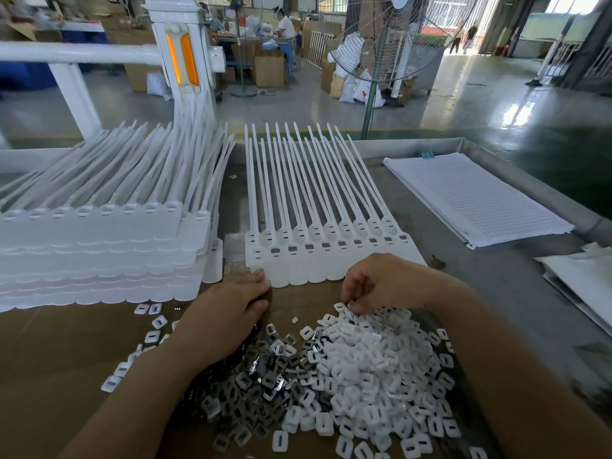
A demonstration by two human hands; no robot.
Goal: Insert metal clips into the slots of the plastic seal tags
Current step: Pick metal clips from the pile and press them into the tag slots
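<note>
A joined row of white plastic seal tags (318, 256) lies flat in the middle of the table, long tails pointing away; most of its slots show a grey metal clip. My left hand (228, 313) lies palm down with straight fingertips touching the row's near left corner. My right hand (381, 283) hovers over the far edge of a heap of white plastic caps (371, 372), fingers curled and pinching one small cap. A darker heap of metal clips (265, 369) lies between my forearms.
A tall stack of white seal tag rows (99, 246) fills the left side. Lined paper sheets (470, 197) lie at the right inside the metal tray rim (516, 167). More white sheets (583, 279) sit at the far right. A standing fan (381, 44) rises behind the table.
</note>
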